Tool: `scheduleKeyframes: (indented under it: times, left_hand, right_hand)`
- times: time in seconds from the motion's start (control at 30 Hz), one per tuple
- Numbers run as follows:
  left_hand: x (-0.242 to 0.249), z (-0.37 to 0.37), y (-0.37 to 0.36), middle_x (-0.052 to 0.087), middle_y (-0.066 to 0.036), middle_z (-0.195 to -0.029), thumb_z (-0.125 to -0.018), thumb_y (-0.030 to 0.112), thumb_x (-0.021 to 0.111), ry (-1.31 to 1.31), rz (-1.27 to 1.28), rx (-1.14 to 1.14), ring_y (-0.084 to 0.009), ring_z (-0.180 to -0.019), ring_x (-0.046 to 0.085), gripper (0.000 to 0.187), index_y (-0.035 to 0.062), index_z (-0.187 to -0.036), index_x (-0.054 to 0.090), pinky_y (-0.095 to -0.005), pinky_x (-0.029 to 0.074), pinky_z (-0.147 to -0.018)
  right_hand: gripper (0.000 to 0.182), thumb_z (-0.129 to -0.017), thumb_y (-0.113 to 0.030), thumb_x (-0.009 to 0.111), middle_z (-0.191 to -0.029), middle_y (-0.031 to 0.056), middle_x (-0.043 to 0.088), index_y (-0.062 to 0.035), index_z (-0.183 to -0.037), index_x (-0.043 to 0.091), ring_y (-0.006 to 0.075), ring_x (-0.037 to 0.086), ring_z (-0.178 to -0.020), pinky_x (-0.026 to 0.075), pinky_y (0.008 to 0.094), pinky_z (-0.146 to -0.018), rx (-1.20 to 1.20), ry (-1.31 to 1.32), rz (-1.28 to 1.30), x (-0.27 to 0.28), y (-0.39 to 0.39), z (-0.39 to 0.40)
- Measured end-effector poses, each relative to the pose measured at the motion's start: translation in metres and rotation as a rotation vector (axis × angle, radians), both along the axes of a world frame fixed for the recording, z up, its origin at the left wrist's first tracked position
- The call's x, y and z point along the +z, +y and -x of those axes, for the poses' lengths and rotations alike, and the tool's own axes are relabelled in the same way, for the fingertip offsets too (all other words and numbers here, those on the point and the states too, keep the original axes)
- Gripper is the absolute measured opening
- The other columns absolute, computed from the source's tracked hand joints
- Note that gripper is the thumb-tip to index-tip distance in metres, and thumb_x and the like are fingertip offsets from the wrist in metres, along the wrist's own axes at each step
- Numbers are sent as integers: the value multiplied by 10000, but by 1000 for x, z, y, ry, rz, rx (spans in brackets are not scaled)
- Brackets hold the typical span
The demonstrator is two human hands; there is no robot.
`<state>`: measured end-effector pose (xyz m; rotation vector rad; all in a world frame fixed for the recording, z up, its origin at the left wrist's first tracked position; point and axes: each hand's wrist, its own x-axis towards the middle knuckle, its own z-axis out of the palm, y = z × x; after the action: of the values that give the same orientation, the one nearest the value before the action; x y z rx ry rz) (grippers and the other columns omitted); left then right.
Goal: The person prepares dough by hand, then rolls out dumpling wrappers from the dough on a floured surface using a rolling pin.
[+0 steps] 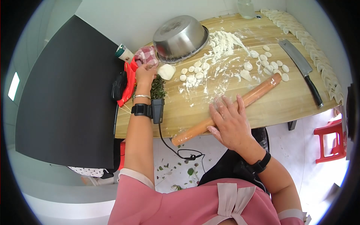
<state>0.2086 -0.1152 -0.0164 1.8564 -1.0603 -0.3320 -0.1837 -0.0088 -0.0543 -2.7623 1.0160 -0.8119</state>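
My left hand [145, 74] reaches to the table's left side, beside a red-and-white checked cloth [147, 56] and a white lump of dough [166, 71]. Its fingers are curled in, and what they hold, if anything, is hidden. A heap of green leaves [158, 89] lies by that wrist. Flat across a wooden rolling pin [258, 92] rests my right hand [231, 120], fingers spread and dusted with flour. The pin lies slantwise, its near end over the table's front edge. Small rounds of dough [198, 70] sit in two groups beyond it.
An upturned steel basin [178, 39] stands at the back, next to loose flour [225, 43]. A cleaver [300, 63] lies at the right, near a row of folded dumplings [318, 60]. A cup [124, 52], red bag [128, 86] and black panel [71, 93] border the left. A red stool [330, 140] stands below.
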Motion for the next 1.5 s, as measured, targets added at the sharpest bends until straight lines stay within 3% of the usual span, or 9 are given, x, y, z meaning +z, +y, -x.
scheduleKeyframes:
  times: [0.1, 0.23, 0.3, 0.6, 0.77, 0.97, 1.03, 1.37, 1.5]
  left_hand:
    - [2, -5, -3, 691, -81, -842, -824, 98, 719, -204, 56, 67, -174, -816, 684, 266, -20, -1060, 687, -293, 531, -708]
    - [-1, 42, 10, 688, -61, -933, -871, 122, 690, -28, -137, -307, -137, -816, 652, 223, 3, -1057, 667, -280, 516, -677]
    - [-10, 73, 18, 702, -91, -962, -860, 125, 695, -352, -141, -437, -170, -851, 659, 249, -8, -1070, 673, -305, 530, -737]
    - [-10, 116, 63, 633, -131, -813, -817, 157, 728, -678, -140, -431, -232, -739, 614, 225, -13, -942, 652, -340, 502, -689]
    - [16, 136, 109, 613, -142, -851, -848, 170, 702, -545, -408, -485, -252, -774, 596, 202, -6, -902, 618, -359, 477, -687]
    - [-17, 126, 84, 518, -245, -1305, -954, 223, 553, -812, -14, -689, -390, -1231, 493, 395, 22, -1292, 517, -452, 384, -1039]
    - [-25, 129, 77, 287, -245, -1532, -979, 239, 493, -880, -128, -786, -441, -1432, 242, 561, 41, -1478, 331, -492, 207, -1170]
    - [-30, 132, 76, 199, -229, -1589, -994, 271, 451, -839, -155, -728, -423, -1482, 129, 608, 30, -1520, 262, -539, 110, -1191]
    - [-12, 140, 76, 247, -231, -1557, -975, 191, 452, -1173, -157, -659, -421, -1451, 202, 542, 10, -1472, 336, -504, 152, -1188]
  right_hand:
    - [593, -917, -456, 558, -1367, 158, 529, -45, -1344, 532, 341, 437, -1323, 179, 613, -1160, 7, -17, 2, 0, -2, 0]
    - [580, -904, -451, 578, -1351, 160, 542, -48, -1319, 546, 338, 446, -1316, 188, 613, -1158, 10, -54, 2, -2, -2, -1]
    - [575, -899, -450, 585, -1345, 158, 546, -49, -1310, 551, 336, 450, -1312, 191, 611, -1158, 9, -62, 4, -3, -2, -1]
    - [549, -901, -454, 584, -1327, 163, 557, -48, -1270, 568, 334, 463, -1302, 197, 603, -1160, 6, -69, 32, -3, -1, 1]
    - [536, -903, -460, 579, -1298, 169, 567, -44, -1242, 579, 343, 462, -1299, 190, 603, -1163, 23, -98, 41, -7, -2, -1]
    - [510, -895, -471, 585, -1241, 165, 584, -47, -1180, 597, 346, 468, -1287, 197, 606, -1157, 35, -65, 12, -3, -3, 2]
    - [508, -890, -472, 592, -1225, 165, 589, -47, -1167, 604, 351, 475, -1274, 209, 607, -1151, 47, -90, 22, -6, -2, 1]
    - [508, -883, -470, 600, -1195, 171, 598, -36, -1147, 596, 358, 487, -1256, 219, 603, -1149, 56, -127, 19, -8, -4, 1]
    - [513, -883, -473, 598, -1203, 165, 590, -41, -1161, 592, 353, 479, -1258, 222, 596, -1149, 56, -97, 35, -7, -3, 1]
